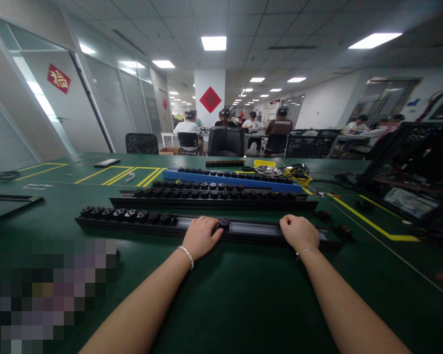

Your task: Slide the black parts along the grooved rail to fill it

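Note:
A long black rail (256,229) with a pale inner channel lies across the table before me. Several round-topped black socket modules (131,215) sit in a row in its left part. One separate black socket module (224,224) stands in the channel near the middle. My left hand (202,237) bends over the rail, its thumb and fingertips closed at that single module's left side. Farther right, my right hand (300,233) is curled closed over the same rail; its fingertips are hidden.
Behind lie another black rail (214,202) with modules and a blue rail (232,180). Loose black modules (342,232) lie by the right end. A metal dish (268,170) sits at the back, a dark-framed unit (409,182) on the right. People sit beyond the table.

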Demonstrator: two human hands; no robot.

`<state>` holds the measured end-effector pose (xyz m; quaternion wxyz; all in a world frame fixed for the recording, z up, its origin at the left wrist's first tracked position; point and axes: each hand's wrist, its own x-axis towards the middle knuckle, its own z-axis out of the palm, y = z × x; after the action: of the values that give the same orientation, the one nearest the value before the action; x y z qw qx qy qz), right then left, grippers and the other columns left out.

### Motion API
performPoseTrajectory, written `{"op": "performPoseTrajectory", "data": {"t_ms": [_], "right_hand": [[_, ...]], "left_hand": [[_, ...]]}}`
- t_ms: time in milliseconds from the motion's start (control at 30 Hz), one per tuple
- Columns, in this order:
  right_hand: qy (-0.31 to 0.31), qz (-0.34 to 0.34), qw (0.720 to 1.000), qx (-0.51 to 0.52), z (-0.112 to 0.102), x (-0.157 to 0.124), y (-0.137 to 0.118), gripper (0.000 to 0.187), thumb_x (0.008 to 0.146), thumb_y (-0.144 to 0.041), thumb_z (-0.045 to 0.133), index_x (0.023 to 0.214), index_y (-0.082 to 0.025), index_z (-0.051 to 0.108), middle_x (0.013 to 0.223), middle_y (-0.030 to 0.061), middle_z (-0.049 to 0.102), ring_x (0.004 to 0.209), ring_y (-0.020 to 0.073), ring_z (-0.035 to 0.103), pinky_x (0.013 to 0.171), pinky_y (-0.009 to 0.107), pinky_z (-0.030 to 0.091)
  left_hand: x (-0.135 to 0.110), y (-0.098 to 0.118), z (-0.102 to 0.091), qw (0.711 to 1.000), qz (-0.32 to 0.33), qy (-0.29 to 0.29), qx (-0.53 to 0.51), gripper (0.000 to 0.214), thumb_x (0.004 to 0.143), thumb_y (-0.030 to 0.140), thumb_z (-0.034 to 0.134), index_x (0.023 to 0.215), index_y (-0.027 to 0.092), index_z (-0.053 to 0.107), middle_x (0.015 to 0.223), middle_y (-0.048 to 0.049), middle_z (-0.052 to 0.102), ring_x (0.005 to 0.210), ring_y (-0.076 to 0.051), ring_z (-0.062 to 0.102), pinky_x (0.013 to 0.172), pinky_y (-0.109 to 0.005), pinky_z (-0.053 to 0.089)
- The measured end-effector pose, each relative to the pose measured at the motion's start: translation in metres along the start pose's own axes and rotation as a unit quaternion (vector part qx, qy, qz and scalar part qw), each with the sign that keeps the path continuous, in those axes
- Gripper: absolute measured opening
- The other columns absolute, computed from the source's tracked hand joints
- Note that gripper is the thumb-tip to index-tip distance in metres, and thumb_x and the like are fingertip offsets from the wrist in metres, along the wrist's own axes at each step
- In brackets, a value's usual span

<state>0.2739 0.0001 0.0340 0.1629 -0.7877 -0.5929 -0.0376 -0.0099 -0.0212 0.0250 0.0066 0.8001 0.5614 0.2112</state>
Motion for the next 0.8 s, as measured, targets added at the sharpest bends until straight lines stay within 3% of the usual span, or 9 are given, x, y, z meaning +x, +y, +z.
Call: {"op": "performPoseTrajectory", "data": {"t_ms": [267,533,800], "right_hand": [[0.011,-0.003,1.0,-0.006,0.0001,-0.0001,0.0007,0.038,0.08,-0.032,0.034,0.081,-0.022,0.071,0.079,0.0082,0.062,0.077,0.0195,0.054,0.062,0.028,0.035],[0.016,-0.003,1.0,0.003,0.0016,0.0016,-0.0001,0.036,0.08,-0.03,0.035,0.081,-0.021,0.07,0.078,0.008,0.062,0.076,0.0188,0.054,0.059,0.027,0.033],[0.08,-0.04,0.996,-0.003,0.0063,-0.0002,0.0019,0.033,0.08,-0.027,0.036,0.076,-0.019,0.068,0.076,0.0069,0.063,0.076,0.0184,0.053,0.062,0.028,0.032]], "left_hand": [[-0.0008,0.0045,0.0032,0.999,0.052,0.008,-0.001,0.031,0.085,0.039,0.046,0.11,0.024,0.058,0.111,-0.0028,0.063,0.107,-0.021,0.049,0.092,-0.038,0.033],[-0.0019,0.0044,0.0034,0.998,0.052,0.022,0.012,0.034,0.082,0.038,0.052,0.113,0.026,0.058,0.119,-0.0038,0.056,0.114,-0.022,0.043,0.097,-0.04,0.03],[-0.0019,0.0034,0.0063,0.998,0.063,0.009,0.027,0.039,0.08,0.037,0.053,0.119,0.031,0.053,0.129,-0.002,0.05,0.119,-0.023,0.041,0.102,-0.042,0.027]]}}
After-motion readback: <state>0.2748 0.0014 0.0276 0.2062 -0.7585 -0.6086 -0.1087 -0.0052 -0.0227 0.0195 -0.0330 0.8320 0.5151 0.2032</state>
